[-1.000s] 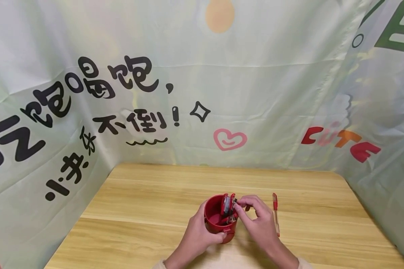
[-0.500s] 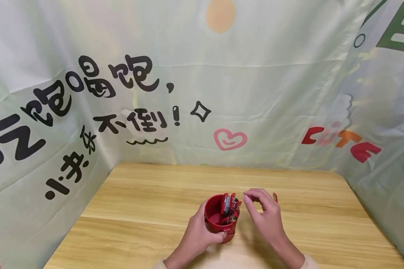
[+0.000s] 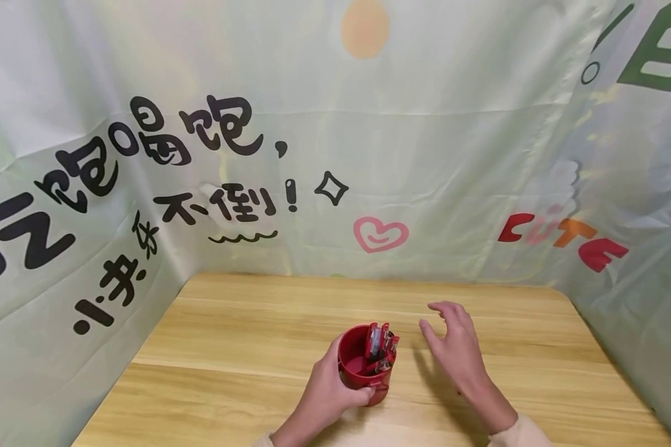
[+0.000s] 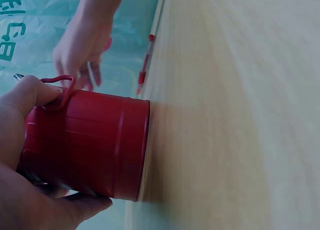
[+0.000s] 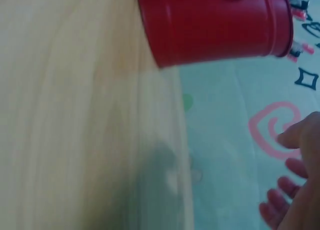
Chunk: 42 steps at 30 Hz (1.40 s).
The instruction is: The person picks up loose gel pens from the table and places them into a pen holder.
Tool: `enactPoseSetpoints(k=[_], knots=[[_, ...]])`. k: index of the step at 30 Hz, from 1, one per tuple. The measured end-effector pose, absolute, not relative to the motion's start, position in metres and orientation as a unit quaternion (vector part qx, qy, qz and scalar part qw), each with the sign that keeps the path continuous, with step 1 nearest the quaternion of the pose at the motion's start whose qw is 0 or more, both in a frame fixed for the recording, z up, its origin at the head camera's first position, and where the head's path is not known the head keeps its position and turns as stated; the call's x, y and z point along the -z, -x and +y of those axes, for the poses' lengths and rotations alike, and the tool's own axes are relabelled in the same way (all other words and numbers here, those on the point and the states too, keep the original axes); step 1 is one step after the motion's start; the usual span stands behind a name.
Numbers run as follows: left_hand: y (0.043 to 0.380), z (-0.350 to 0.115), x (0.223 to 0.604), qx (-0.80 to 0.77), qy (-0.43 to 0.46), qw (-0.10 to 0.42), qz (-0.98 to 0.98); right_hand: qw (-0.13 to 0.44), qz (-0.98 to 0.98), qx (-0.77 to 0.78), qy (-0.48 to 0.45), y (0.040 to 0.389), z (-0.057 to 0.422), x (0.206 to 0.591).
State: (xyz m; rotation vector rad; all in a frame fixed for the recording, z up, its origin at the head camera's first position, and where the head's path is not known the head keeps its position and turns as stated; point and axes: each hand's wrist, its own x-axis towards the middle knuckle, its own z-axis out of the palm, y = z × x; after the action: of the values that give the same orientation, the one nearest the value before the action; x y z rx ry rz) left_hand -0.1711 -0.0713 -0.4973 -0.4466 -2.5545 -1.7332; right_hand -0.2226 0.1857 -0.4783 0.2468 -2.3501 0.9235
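A red pail-like pen cup (image 3: 353,351) stands on the wooden table, leaning slightly in the head view. My left hand (image 3: 330,385) grips its side, thumb near the small wire handle (image 4: 65,92) in the left wrist view. Inside the cup, several red-capped pens (image 3: 388,345) lean towards the right side of the rim. My right hand (image 3: 457,351) is to the right of the cup, above the table, its fingers loosely bent and holding nothing. A single red pen (image 4: 146,64) lies on the table in the left wrist view; the right hand and forearm mostly hide it in the head view.
The wooden tabletop (image 3: 246,335) reaches back to a pale printed cloth (image 3: 453,161) that encloses it behind and on both sides. The cloth carries black lettering, a pink heart and coloured letters.
My right hand has let go of a pen at the cup's rim and moved away to the right, its fingers spreading. My left hand keeps its grip on the cup.
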Motion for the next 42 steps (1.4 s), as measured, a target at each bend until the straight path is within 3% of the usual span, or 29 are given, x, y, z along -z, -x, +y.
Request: enactPoseSetpoints(k=[10, 24, 42], knots=[[0.170, -0.071, 0.496, 0.568, 0.132, -0.005, -0.813, 0.218, -0.944, -0.246, -0.030, 0.227, 0.201, 0.487], [0.169, -0.071, 0.495, 0.570, 0.127, -0.008, -0.812, 0.041, -0.978, -0.203, 0.031, 0.231, 0.216, 0.487], [0.169, -0.071, 0.495, 0.567, 0.130, -0.004, -0.813, 0.066, -0.979, -0.191, -0.017, 0.239, 0.221, 0.490]])
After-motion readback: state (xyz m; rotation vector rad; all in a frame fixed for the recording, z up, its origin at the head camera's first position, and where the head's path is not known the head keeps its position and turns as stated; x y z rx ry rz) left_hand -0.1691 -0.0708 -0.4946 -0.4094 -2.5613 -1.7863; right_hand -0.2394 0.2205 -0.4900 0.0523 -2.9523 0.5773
